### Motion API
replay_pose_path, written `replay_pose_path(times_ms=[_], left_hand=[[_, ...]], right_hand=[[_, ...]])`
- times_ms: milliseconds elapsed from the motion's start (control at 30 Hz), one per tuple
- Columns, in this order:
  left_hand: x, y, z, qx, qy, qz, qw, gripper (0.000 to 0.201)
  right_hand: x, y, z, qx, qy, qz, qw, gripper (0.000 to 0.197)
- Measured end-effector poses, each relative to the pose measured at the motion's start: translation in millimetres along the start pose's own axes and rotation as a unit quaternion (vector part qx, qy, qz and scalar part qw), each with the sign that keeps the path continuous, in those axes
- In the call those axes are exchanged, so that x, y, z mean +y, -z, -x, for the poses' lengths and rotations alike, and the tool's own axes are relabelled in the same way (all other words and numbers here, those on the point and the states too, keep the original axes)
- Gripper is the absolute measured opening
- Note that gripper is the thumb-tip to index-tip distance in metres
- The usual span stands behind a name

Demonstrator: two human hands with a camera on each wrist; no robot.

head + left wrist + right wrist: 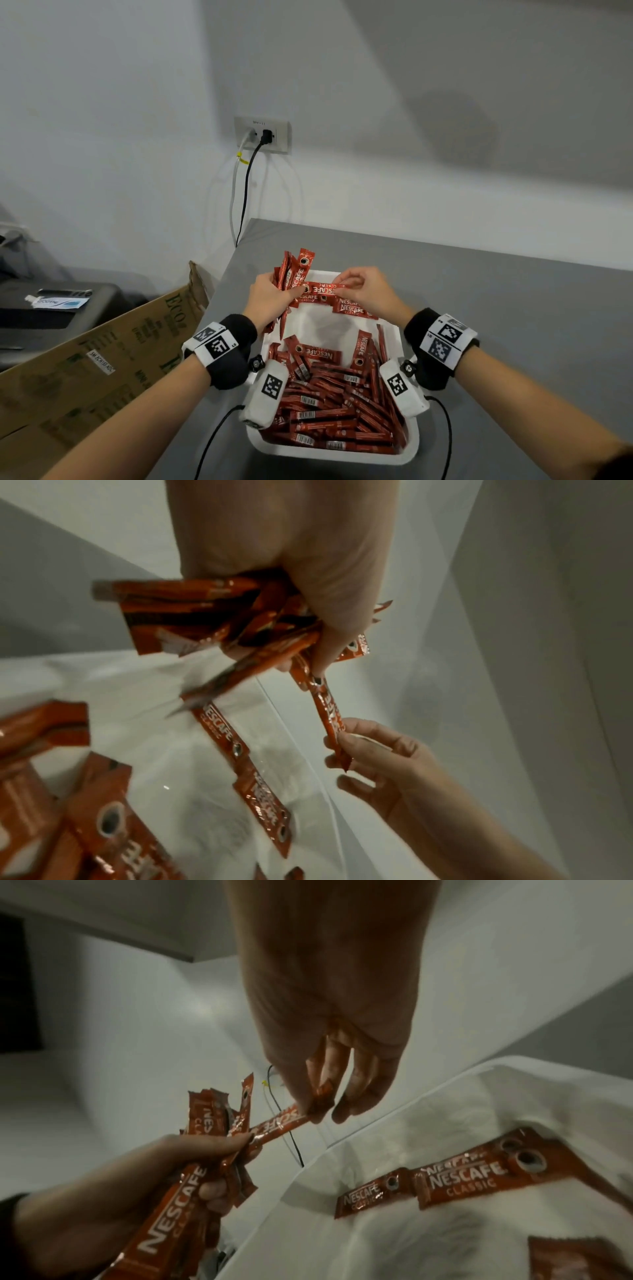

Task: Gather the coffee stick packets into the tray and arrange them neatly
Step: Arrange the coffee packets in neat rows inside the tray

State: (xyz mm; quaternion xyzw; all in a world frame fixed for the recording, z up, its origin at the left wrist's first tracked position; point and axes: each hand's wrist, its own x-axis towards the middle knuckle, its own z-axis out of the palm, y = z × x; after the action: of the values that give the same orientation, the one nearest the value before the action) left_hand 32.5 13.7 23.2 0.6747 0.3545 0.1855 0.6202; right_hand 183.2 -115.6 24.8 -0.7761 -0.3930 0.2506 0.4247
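A white tray [409,452] sits on a grey bench [513,308], seen from above by the person working at it. The near half of the tray is heaped with red Nescafé Classic coffee stick packets [329,407]; a few more lie loose at the tray's far end, around 12 o'clock. Above that far end, the left hand [270,301] has its grip closed around a bundle of packets [291,274], their ends fanning upward toward 11 o'clock. The right hand [368,291] pinches one end of a single packet [323,289] between thumb and fingertips; this packet lies crosswise, and its other end meets the left hand's bundle. Both wrists wear black bands with white coded markers. At 9 o'clock, beside the bench, stands an open cardboard box [102,359]. On the wall at 12 o'clock is a power outlet [262,134] with two cables plugged in.
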Motion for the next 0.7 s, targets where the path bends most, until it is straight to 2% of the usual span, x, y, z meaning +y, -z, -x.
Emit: replay_pose_path(times_ms=[33,100,200,300,433,500,567,633,700], left_hand=[[-0.7,1.1,1.1,0.003,-0.008,-0.013,1.000,0.012],[-2.9,3.2,2.4,0.028,-0.013,0.006,1.000,0.010],[-1.3,2.9,2.5,0.069,0.015,0.116,0.991,0.009],[4.3,-6.6,2.7,0.042,0.023,0.143,0.989,0.006],[6.5,-19.1,7.1,-0.006,0.036,0.130,0.991,0.009],[2.5,-17.8,5.5,0.001,0.048,0.104,0.993,0.009],[-1.8,-8.6,0.3,0.065,0.049,0.108,0.991,0.006],[-4.4,5.4,-5.0,0.128,0.044,0.113,0.984,0.006],[-3.8,16.7,-7.4,0.147,0.033,0.108,0.983,0.007]], right_hand=[[-0.3,-0.4,-2.1,0.002,0.002,0.011,1.000,0.010],[-1.2,-0.3,-5.0,0.011,-0.018,-0.047,0.999,0.017],[-4.0,-2.3,-6.8,-0.016,-0.054,-0.156,0.986,0.028],[-14.1,-13.8,-10.9,-0.042,-0.031,-0.188,0.981,0.017],[-28.7,-24.0,-20.7,0.032,0.013,-0.263,0.964,0.003],[-27.5,-21.3,-26.2,0.041,0.021,-0.232,0.972,0.003],[-21.7,-13.4,-34.1,0.034,0.001,-0.153,0.988,0.004],[-12.0,-6.3,-44.2,-0.005,-0.023,0.008,1.000,0.016],[-3.1,-8.2,-51.1,-0.061,-0.015,0.169,0.984,0.019]])
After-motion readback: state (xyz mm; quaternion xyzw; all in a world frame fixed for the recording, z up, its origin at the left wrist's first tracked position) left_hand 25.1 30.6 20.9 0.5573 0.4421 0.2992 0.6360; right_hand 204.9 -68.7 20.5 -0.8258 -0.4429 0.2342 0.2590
